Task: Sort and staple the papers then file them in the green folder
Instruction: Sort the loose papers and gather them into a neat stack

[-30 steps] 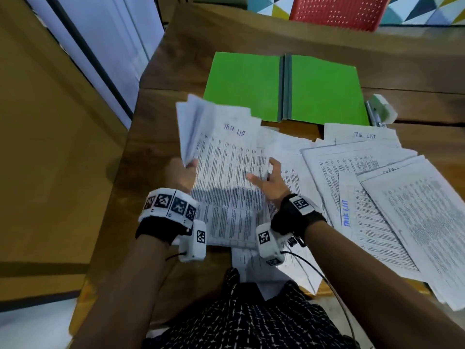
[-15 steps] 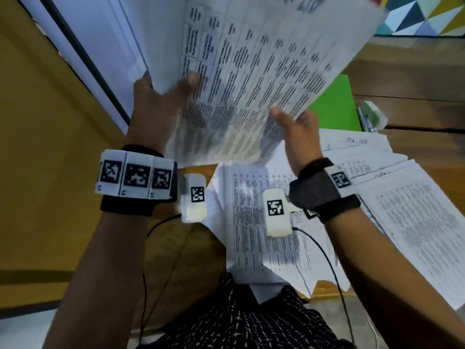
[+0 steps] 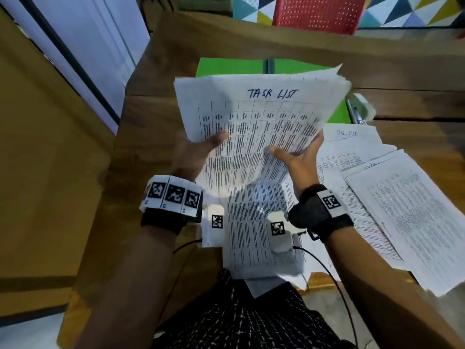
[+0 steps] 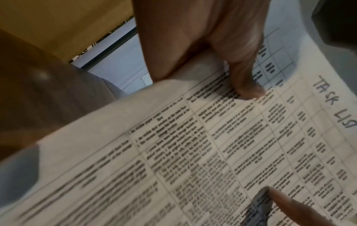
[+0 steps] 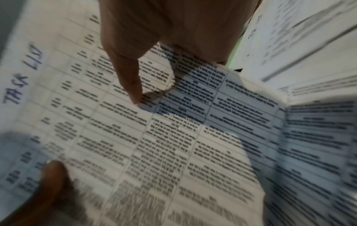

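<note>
Both hands hold one lifted stack of papers (image 3: 254,127) above the surface (image 3: 161,102); its top sheet reads "TASK LIST" in handwriting. The left hand (image 3: 193,154) grips the stack's left edge, thumb pressed on the printed face and fingers curled behind; the right hand (image 3: 297,157) pinches the lower right part, thumb on top and fingers spread underneath, the palm fairly open.

By my judgement the sorting step is in hand: one set is gathered and not yet fastened; the next move likely calls for squaring the sheets' edges, perhaps by tapping them on the surface, then reaching for the stapler (image 3: 361,110) at about 2 o'clock from the stack.

The green folder (image 3: 226,68) lies open at 12 o'clock, mostly hidden behind the stack; only its upper edge and a strip at the right show.

Counted: one folder; one stapler; one held stack, its sheets too fanned and blurred to number; loose papers (image 3: 392,197) spread at 3 to 4 o'clock, at least four overlapping sheets, one headed the same way; more papers (image 3: 254,230) lie at 6 o'clock between the wrists; one red chair (image 3: 317,13) beyond the far edge.
</note>
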